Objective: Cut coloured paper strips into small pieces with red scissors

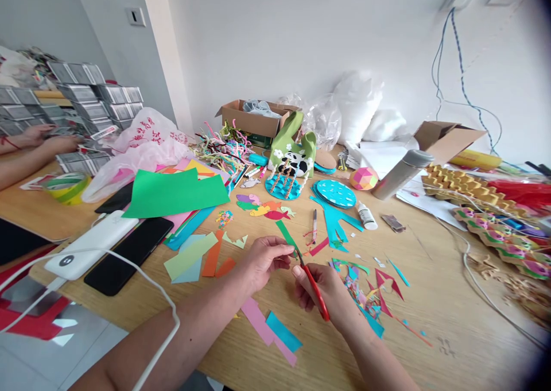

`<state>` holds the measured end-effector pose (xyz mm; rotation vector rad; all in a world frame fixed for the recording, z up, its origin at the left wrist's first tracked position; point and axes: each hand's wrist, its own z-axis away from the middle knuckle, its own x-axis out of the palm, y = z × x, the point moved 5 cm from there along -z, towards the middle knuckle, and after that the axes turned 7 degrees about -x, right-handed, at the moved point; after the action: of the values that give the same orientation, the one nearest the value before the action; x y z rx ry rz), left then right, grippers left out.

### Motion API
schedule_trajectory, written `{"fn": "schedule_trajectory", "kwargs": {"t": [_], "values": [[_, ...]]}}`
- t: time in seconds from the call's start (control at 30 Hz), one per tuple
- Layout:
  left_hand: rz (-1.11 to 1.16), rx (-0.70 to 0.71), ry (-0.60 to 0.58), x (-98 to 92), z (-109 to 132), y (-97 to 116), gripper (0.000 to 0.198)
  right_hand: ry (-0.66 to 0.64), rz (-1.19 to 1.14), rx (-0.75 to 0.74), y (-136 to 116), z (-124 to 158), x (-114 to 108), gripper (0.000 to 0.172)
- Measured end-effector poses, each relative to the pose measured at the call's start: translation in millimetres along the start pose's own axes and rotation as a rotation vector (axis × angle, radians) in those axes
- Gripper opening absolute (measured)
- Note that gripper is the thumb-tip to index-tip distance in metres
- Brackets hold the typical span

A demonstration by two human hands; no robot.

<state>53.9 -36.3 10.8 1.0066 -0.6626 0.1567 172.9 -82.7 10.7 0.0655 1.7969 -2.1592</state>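
Over the middle of the table, my right hand (312, 287) is closed around the red handles of a pair of scissors (317, 294). The blades point up and left, against a narrow strip of green paper (284, 231). My left hand (269, 259) pinches that strip close to the blades. Just beyond lie several paper fish (260, 208) in different colours and a pen (314, 225). Below my hands rest pink paper strips (258, 321) and a blue paper piece (284, 332). Coloured scraps (365, 293) are scattered to the right of my right hand.
Green paper sheets (176, 193), a black phone (129, 256) and a white power bank (90, 244) lie left. Its white cable crosses my left forearm. A metal bottle (402, 174) and egg cartons (473, 190) stand right. Another person's hands (51, 144) are far left.
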Motion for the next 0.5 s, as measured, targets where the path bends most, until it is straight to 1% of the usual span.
{"fn": "schedule_trajectory", "kwargs": {"t": [0.13, 0.23, 0.5], "values": [[-0.005, -0.011, -0.019, 2.7, 1.1, -3.7, 0.019, -0.009, -0.055, 0.013, -4.8, 2.6, 0.5, 0.050], [-0.055, -0.016, -0.031, 3.6, 1.9, -4.2, 0.016, -0.030, -0.058, 0.023, -9.1, 4.7, 1.0, 0.051], [-0.147, 0.018, -0.048, 5.5, 3.2, -1.5, 0.017, -0.073, -0.078, -0.008, -14.7, 4.9, 2.5, 0.048]]}}
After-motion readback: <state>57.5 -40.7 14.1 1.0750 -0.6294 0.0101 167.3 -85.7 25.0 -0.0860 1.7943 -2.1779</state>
